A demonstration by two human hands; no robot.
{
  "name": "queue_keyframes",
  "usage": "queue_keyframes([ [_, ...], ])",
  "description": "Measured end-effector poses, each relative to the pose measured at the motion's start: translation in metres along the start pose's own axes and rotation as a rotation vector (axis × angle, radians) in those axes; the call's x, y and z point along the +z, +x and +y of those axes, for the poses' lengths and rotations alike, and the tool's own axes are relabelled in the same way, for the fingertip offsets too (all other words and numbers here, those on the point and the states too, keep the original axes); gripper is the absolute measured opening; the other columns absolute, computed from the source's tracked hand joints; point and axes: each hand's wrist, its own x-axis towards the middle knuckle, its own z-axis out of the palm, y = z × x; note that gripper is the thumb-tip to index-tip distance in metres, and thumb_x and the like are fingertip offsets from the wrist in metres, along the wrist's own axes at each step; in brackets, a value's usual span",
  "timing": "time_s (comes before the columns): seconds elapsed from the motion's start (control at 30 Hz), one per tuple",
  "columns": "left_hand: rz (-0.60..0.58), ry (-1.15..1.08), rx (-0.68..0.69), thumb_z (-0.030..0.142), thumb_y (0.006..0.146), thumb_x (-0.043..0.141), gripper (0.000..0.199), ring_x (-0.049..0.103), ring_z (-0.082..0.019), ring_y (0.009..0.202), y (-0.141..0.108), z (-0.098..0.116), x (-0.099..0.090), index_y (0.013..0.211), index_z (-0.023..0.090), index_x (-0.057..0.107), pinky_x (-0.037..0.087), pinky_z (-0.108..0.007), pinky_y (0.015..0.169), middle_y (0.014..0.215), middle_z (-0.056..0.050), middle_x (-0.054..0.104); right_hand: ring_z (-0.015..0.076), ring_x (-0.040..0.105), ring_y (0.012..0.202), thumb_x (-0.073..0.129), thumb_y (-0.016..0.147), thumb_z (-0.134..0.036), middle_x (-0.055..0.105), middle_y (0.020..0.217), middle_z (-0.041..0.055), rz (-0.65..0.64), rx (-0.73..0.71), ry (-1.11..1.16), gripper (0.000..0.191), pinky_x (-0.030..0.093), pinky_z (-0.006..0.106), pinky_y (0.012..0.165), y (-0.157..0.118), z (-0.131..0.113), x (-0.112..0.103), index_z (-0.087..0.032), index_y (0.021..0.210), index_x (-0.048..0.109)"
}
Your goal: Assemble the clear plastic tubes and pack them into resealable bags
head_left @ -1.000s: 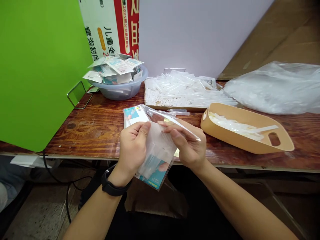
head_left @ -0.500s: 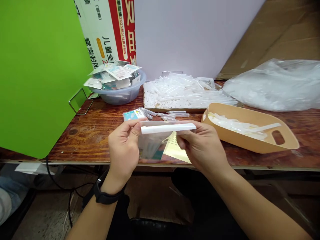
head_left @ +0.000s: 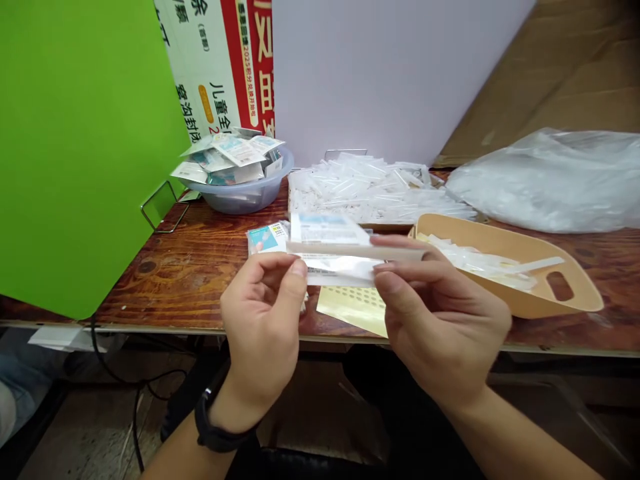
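A thin clear plastic packet with a printed card [head_left: 330, 230] is held up level between my two hands, blurred by motion. Along its near side runs a narrow white strip [head_left: 355, 251]. My left hand [head_left: 265, 327], with a black band on the wrist, is closed on the packet's left end, thumb against fingers. At the other end my right hand [head_left: 445, 313] pinches it between thumb and fingers. Below them a yellow sheet with rows of dots [head_left: 350, 310] lies on the table. Just behind my left hand rests a blue-and-white packet [head_left: 267, 239].
A bluish bowl [head_left: 240, 200] heaped with packets stands at the back left. Beside it is a tray of clear plastic tubes [head_left: 350, 183]. At right are a tan basket [head_left: 520, 303] of white strips and a large plastic bag [head_left: 545, 183]. A green panel [head_left: 80, 147] borders the left.
The packet has tipped so its printed face now shows above the white strip, where before it hung below. My right hand has shifted right and turned; the left thumb has moved slightly right.
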Motion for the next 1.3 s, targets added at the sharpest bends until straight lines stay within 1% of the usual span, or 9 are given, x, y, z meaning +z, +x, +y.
queue_keyframes([
  [0.1, -0.008, -0.143, -0.095, 0.022, 0.078, 0.07, 0.029, 0.068, -0.011, 0.069, 0.004, -0.006, -0.001, 0.106, 0.023, 0.062, 0.056, -0.02, 0.064, 0.08, 0.002, 0.072, 0.021, 0.066, 0.095, 0.07, 0.077, -0.014, 0.062, 0.124, 0.005, 0.01, 0.091, 0.059, 0.033, 0.056, 0.035, 0.073, 0.004, 0.004, 0.0, -0.028, 0.106, 0.066],
  [0.17, -0.051, -0.227, -0.185, 0.024, 0.077, 0.071, 0.029, 0.069, -0.013, 0.071, 0.007, -0.008, -0.003, 0.105, 0.021, 0.064, 0.058, -0.025, 0.067, 0.082, 0.0, 0.073, 0.0188, 0.068, 0.086, 0.07, 0.077, -0.017, 0.066, 0.116, 0.0037, -0.074, 0.215, 0.144, 0.036, 0.057, 0.035, 0.073, 0.008, 0.008, -0.001, -0.03, 0.111, 0.064],
  [0.33, -0.082, -0.347, -0.334, 0.025, 0.073, 0.074, 0.013, 0.069, -0.014, 0.073, 0.013, -0.01, -0.007, 0.081, 0.016, 0.071, 0.058, -0.025, 0.068, 0.082, -0.002, 0.073, 0.017, 0.068, 0.072, 0.073, 0.074, -0.025, 0.071, 0.076, -0.0008, -0.163, 0.438, 0.317, 0.004, 0.056, 0.033, 0.069, 0.013, 0.014, -0.005, -0.026, 0.076, 0.069],
  [0.5, -0.087, -0.365, -0.402, 0.029, 0.075, 0.073, 0.015, 0.069, -0.015, 0.076, 0.013, -0.009, -0.007, 0.078, 0.014, 0.07, 0.057, -0.025, 0.069, 0.082, -0.004, 0.073, 0.0118, 0.056, 0.052, 0.077, 0.07, -0.032, 0.059, 0.054, -0.0022, -0.117, 0.509, 0.347, 0.012, 0.049, 0.027, 0.055, 0.012, 0.014, -0.003, -0.024, 0.065, 0.07],
  [0.8, -0.12, -0.272, -0.341, 0.032, 0.08, 0.067, 0.017, 0.066, -0.014, 0.075, 0.012, -0.019, -0.013, 0.082, 0.015, 0.069, 0.054, -0.026, 0.071, 0.078, -0.004, 0.071, 0.0087, 0.044, 0.049, 0.082, 0.059, -0.033, 0.052, 0.05, -0.0016, -0.05, 0.604, 0.318, 0.023, 0.037, 0.024, 0.049, 0.011, 0.018, -0.002, -0.02, 0.053, 0.064],
  [0.97, -0.083, -0.257, -0.315, 0.03, 0.08, 0.066, 0.016, 0.062, -0.013, 0.069, 0.01, -0.022, -0.013, 0.082, 0.015, 0.068, 0.052, -0.025, 0.065, 0.077, -0.003, 0.069, 0.0086, 0.042, 0.049, 0.083, 0.058, -0.035, 0.051, 0.052, -0.0023, -0.03, 0.59, 0.327, 0.024, 0.034, 0.023, 0.045, 0.009, 0.022, -0.001, -0.021, 0.055, 0.064],
  [1.2, -0.03, -0.164, -0.21, 0.03, 0.083, 0.061, 0.016, 0.06, -0.012, 0.069, 0.011, -0.022, -0.013, 0.078, 0.016, 0.066, 0.048, -0.023, 0.065, 0.073, -0.001, 0.068, 0.0112, 0.053, 0.056, 0.075, 0.072, -0.036, 0.058, 0.06, -0.0009, -0.171, 0.503, 0.227, 0.02, 0.046, 0.026, 0.057, 0.007, 0.027, 0.0, -0.02, 0.066, 0.064],
  [1.27, 0.006, -0.022, -0.115, 0.028, 0.086, 0.057, 0.017, 0.06, -0.012, 0.068, 0.01, -0.02, -0.013, 0.075, 0.017, 0.064, 0.046, -0.022, 0.063, 0.071, 0.0, 0.067, 0.0151, 0.059, 0.069, 0.072, 0.075, -0.03, 0.064, 0.076, 0.0021, -0.16, 0.342, 0.041, 0.012, 0.05, 0.031, 0.067, 0.005, 0.028, -0.001, -0.021, 0.081, 0.066],
  [1.3, 0.018, 0.066, -0.052, 0.027, 0.087, 0.056, 0.018, 0.059, -0.012, 0.067, 0.01, -0.019, -0.014, 0.074, 0.017, 0.063, 0.045, -0.021, 0.061, 0.07, 0.0, 0.066, 0.0174, 0.061, 0.077, 0.073, 0.074, -0.025, 0.065, 0.086, 0.0037, -0.114, 0.198, -0.06, 0.017, 0.051, 0.035, 0.074, 0.004, 0.027, -0.001, -0.022, 0.089, 0.065],
])
